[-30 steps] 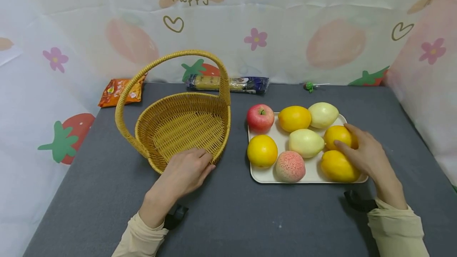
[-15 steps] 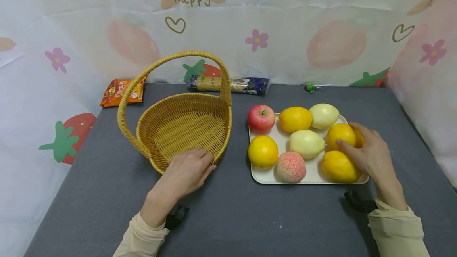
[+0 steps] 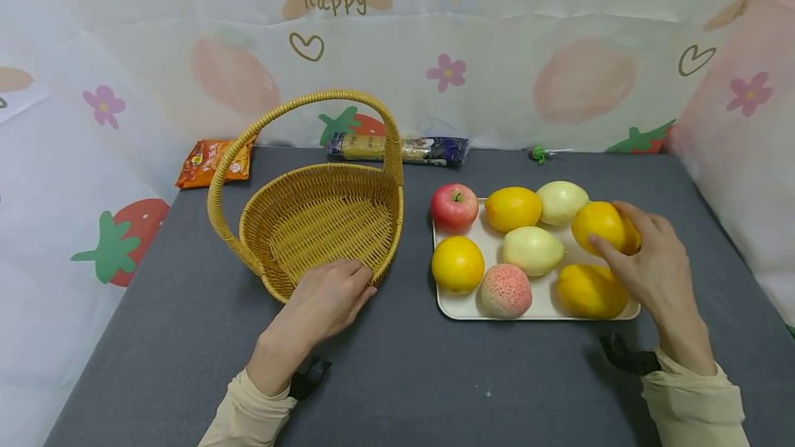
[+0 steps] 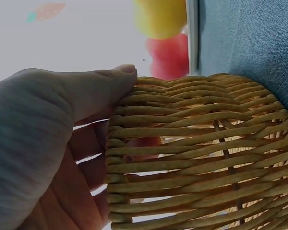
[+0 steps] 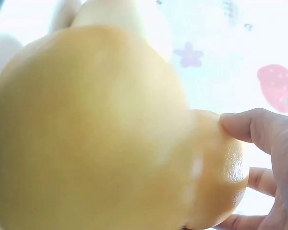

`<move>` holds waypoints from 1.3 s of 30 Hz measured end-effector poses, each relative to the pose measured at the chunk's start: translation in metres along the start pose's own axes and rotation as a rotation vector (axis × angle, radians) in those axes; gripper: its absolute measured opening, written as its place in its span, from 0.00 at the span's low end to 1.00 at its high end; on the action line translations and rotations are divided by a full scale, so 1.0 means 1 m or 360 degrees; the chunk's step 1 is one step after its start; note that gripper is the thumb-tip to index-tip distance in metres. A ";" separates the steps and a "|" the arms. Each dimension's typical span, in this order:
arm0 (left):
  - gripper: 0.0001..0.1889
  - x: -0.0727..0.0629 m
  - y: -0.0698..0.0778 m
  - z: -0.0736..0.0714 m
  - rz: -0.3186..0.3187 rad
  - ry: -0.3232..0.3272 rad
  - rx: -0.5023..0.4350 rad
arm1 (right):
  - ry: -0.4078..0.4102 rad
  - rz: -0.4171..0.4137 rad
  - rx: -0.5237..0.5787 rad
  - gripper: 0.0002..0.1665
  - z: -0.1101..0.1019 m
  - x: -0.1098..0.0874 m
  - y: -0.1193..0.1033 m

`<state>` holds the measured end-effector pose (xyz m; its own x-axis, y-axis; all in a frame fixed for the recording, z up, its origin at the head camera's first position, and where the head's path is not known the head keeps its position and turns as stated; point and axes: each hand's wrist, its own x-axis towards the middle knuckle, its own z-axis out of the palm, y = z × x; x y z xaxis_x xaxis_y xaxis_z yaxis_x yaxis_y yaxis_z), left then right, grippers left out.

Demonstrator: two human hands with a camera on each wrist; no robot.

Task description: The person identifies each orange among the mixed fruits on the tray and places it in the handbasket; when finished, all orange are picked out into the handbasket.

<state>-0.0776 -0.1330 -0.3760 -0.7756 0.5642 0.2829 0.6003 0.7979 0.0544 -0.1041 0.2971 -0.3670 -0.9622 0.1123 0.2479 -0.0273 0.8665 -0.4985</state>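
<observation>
My right hand [image 3: 646, 261] grips an orange [image 3: 597, 225] and holds it just above the back right of the white tray [image 3: 459, 305]. In the right wrist view the held orange [image 5: 216, 167] peeks out behind another yellow fruit [image 5: 86, 134], with my fingers [image 5: 259, 129] curled round it. On the tray lie a red apple [image 3: 454, 206], two more oranges [image 3: 512, 208] [image 3: 457, 264], two pale pears [image 3: 562, 202] [image 3: 533, 250], a peach [image 3: 505, 290] and a yellow fruit [image 3: 590, 291]. My left hand [image 3: 326, 299] grips the near rim of the wicker basket [image 3: 323, 216]; its wall [image 4: 201, 153] fills the left wrist view.
A grey cloth covers the table [image 3: 397, 378]. At the back lie an orange snack packet [image 3: 214, 161], a dark long packet [image 3: 410, 148] and a small green lollipop [image 3: 539, 152]. Printed sheets wall in the back and both sides.
My right hand has lifted the orange off the tray, up and a little back. The left hand stays on the basket rim.
</observation>
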 end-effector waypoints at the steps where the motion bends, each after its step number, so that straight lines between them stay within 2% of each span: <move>1: 0.08 0.000 0.000 0.000 -0.0002 -0.0001 0.0001 | 0.0023 -0.0020 0.0006 0.37 -0.001 -0.001 -0.004; 14: 0.07 -0.002 0.001 -0.002 0.0045 0.0026 0.0037 | 0.0162 -0.0235 0.0096 0.38 -0.012 -0.009 -0.047; 26: 0.08 -0.002 0.002 -0.003 0.0048 -0.0003 0.0041 | 0.0145 -0.0664 0.0101 0.39 -0.017 0.014 -0.105; 32: 0.07 -0.001 0.002 -0.004 0.0043 -0.0037 0.0024 | 0.0088 -0.0844 0.0077 0.37 -0.007 0.029 -0.137; 39: 0.07 -0.002 0.003 -0.004 0.0043 -0.0029 0.0020 | 0.0050 -0.1139 0.0130 0.37 0.019 0.039 -0.179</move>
<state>-0.0736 -0.1326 -0.3721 -0.7627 0.5893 0.2663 0.6186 0.7849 0.0348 -0.1416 0.1372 -0.2841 -0.6928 -0.4541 0.5601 -0.6694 0.6938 -0.2655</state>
